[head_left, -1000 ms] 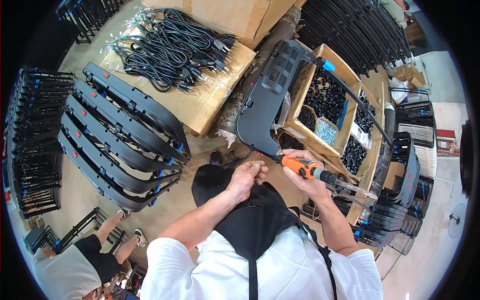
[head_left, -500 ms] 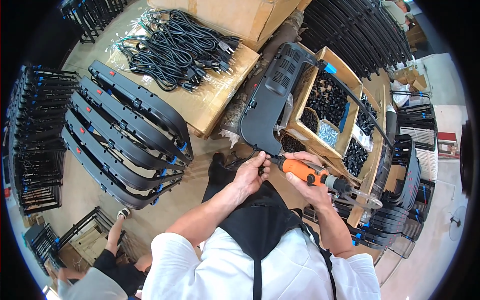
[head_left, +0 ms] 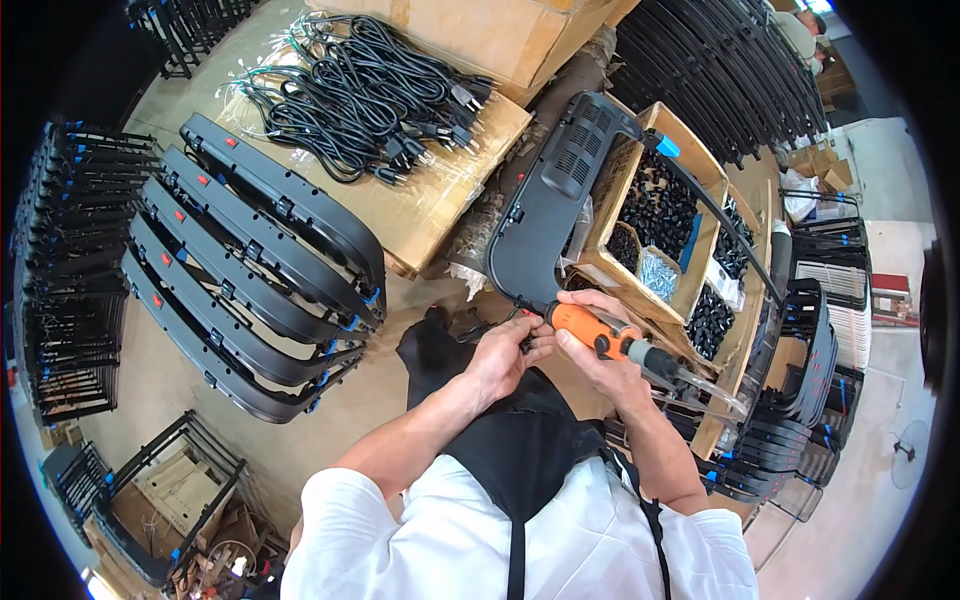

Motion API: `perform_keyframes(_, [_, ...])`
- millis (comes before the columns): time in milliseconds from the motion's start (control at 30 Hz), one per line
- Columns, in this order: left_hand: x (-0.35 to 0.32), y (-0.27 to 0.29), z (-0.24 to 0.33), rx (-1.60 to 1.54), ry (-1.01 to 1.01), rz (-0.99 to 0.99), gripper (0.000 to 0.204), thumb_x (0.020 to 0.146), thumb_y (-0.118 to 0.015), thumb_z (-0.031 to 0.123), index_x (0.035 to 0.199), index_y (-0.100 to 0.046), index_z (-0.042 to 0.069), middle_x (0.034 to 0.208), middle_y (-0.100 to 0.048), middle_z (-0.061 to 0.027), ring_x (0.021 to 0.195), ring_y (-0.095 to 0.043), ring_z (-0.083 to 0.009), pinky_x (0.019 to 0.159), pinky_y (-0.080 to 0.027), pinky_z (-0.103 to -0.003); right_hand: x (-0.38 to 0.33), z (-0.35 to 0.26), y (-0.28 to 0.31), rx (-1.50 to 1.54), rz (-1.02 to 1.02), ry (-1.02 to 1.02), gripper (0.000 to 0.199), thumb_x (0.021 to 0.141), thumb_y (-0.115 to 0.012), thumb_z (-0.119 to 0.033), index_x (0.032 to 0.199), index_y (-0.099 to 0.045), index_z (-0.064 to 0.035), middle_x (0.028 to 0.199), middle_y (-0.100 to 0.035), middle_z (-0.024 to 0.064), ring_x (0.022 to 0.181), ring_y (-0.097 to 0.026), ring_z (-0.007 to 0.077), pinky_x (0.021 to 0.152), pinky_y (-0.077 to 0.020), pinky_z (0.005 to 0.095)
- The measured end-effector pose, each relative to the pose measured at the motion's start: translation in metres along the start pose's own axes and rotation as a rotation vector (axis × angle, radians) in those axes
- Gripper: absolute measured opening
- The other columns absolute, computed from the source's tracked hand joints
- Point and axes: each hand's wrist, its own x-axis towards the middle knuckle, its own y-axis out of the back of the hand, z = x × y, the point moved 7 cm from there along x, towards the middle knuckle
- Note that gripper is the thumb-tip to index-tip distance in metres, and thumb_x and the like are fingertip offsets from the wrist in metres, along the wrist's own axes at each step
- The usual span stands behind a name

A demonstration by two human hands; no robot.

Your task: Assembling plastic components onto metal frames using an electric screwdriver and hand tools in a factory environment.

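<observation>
Right grip (head_left: 598, 350) round orange screwdriver (head_left: 598, 333), seemingly at panel (head_left: 555, 205) edge.

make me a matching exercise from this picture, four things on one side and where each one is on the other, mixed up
Things
1. orange power screwdriver
2. bundle of black power cords
3. stack of curved black panels
4. small silver screws

Places
A. on flat cardboard at the top of the view
B. in the right hand, tip against the lower end of the black housing
C. in a compartment of the cardboard parts box
D. leaning in a row on the floor to the person's left

Pairs: 1-B, 2-A, 3-D, 4-C
</observation>
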Motion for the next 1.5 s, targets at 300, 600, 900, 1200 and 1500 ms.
perform_keyframes(300, [0.004,0.032,-0.001,0.169,-0.025,-0.193,0.029,0.116,-0.049,0.028,0.114,-0.066,0.005,0.092,-0.068,-0.0027,0.078,-0.066,-0.0128,0.066,-0.054,-0.027,0.021,0.003,-0.026,-0.025,-0.165,-0.123,0.035,0.093,-0.077,-0.005,0.125,-0.064,-0.0046,0.135,-0.070,0.0128,0.121,-0.068,0.0211,0.104,-0.0541,0.0363])
perform_keyframes(600, [-0.016,0.019,0.019,0.299,-0.079,-0.122,0.021,0.113,-0.058,0.024,0.111,-0.069,0.007,0.088,-0.067,0.0000,0.077,-0.061,-0.0102,0.069,-0.050,-0.026,0.025,0.007,-0.027,-0.029,-0.168,-0.139,0.034,0.091,-0.080,-0.009,0.124,-0.067,-0.0083,0.131,-0.072,0.0121,0.118,-0.069,0.0205,0.103,-0.0545,0.0364])
perform_keyframes(900, [-0.014,0.022,0.042,0.346,-0.244,-0.013,0.022,0.108,-0.067,0.020,0.121,-0.071,0.003,0.091,-0.066,0.0004,0.074,-0.059,-0.0079,0.065,-0.048,-0.024,0.024,-0.008,-0.007,0.069,-0.029,-0.089,0.043,0.089,-0.081,-0.006,0.130,-0.067,-0.0074,0.130,-0.072,0.0083,0.118,-0.069,0.0190,0.105,-0.0542,0.0353])
perform_keyframes(1200, [0.011,-0.001,0.066,-0.082,-0.046,-0.140,0.026,0.109,-0.065,0.032,0.106,-0.068,0.007,0.088,-0.065,0.0001,0.072,-0.060,-0.0121,0.064,-0.051,-0.026,0.040,-0.024,0.013,0.285,-0.004,0.009,0.052,0.090,-0.078,0.000,0.136,-0.055,-0.0034,0.137,-0.068,0.0151,0.126,-0.065,0.0252,0.112,-0.0495,0.0428])
perform_keyframes(1500, [0.021,-0.021,0.080,-0.212,0.008,-0.121,0.022,0.112,-0.059,0.028,0.114,-0.066,0.007,0.090,-0.063,0.0004,0.078,-0.059,-0.0129,0.071,-0.053,-0.027,0.056,-0.021,0.006,0.180,-0.030,-0.038,0.049,0.090,-0.080,-0.004,0.134,-0.060,-0.0042,0.137,-0.068,0.0133,0.129,-0.064,0.0242,0.113,-0.0495,0.0410])
